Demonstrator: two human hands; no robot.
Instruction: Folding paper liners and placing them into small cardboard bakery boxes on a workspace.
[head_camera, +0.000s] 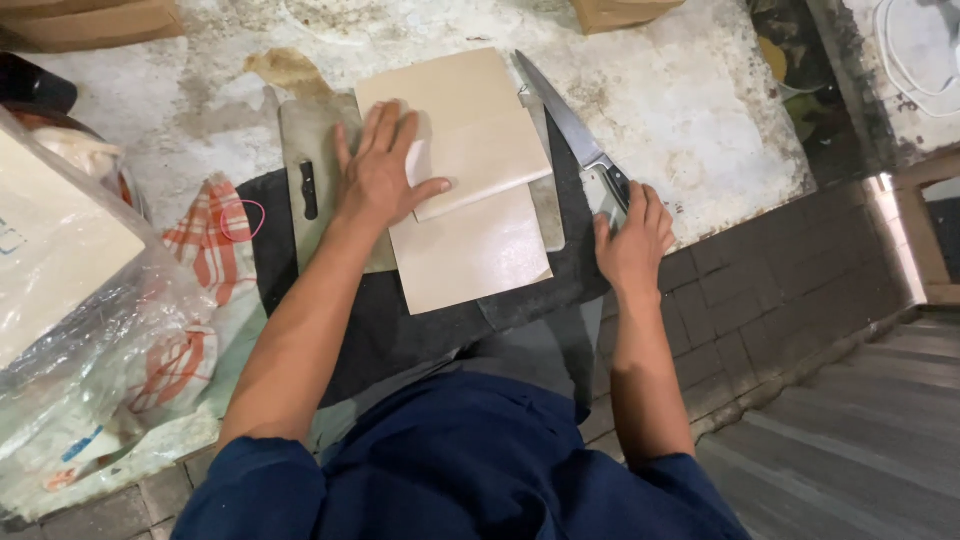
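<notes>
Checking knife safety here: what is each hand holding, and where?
Right hand closes on the knife at its handle; left hand only presses flat on the sheets.

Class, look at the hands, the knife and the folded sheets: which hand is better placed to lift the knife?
Right. The right hand already rests on the knife handle, while the left hand lies flat on the beige sheets, pinning them.

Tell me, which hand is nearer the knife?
The right. The right hand rests on the handle end of the knife, beside the cutting board. The left hand lies flat on the beige sheets, well left of the blade.
</notes>
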